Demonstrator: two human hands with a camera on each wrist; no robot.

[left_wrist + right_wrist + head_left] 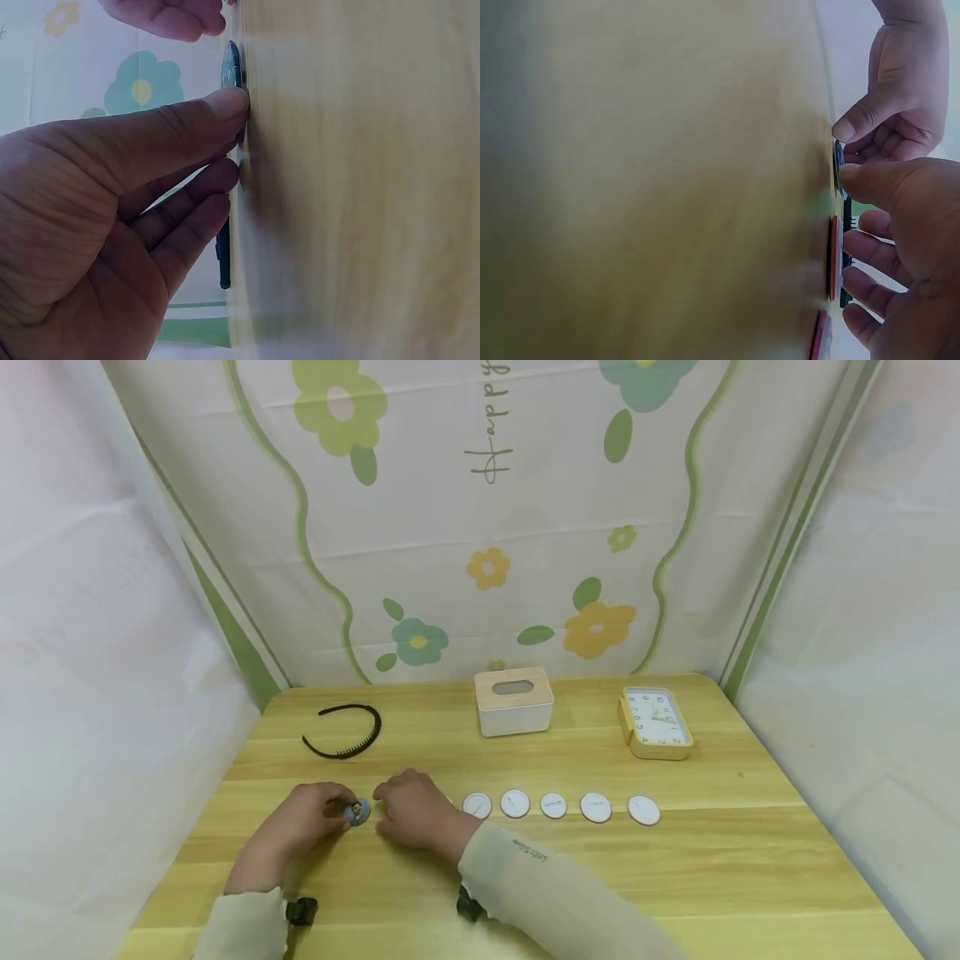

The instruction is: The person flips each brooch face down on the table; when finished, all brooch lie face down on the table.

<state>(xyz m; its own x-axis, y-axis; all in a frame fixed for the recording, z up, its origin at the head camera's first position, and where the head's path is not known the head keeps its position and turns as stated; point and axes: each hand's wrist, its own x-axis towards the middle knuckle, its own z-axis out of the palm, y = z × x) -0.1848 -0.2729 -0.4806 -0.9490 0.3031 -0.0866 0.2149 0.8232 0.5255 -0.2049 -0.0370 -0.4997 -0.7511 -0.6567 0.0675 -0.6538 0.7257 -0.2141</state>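
A round blue badge (357,812) with a small picture on its face lies on the table at the left end of a row. My left hand (307,818) pinches its left edge between thumb and fingers; the left wrist view shows the thumb (225,103) over the badge (231,66). Just right of it is my right hand (416,810), palm down, its fingers loosely bent and holding nothing. Several round white discs, the nearest whole one a white disc (477,806) with a thin line across it, continue the row rightward. Another is mostly hidden behind the right hand.
Behind my left hand lies a black toothed headband (363,745). A white tissue box (514,720) with a wooden top stands at the back middle, and a yellow clock (658,720) at the back right. Flowered cloth (420,527) encloses the wooden table (712,877).
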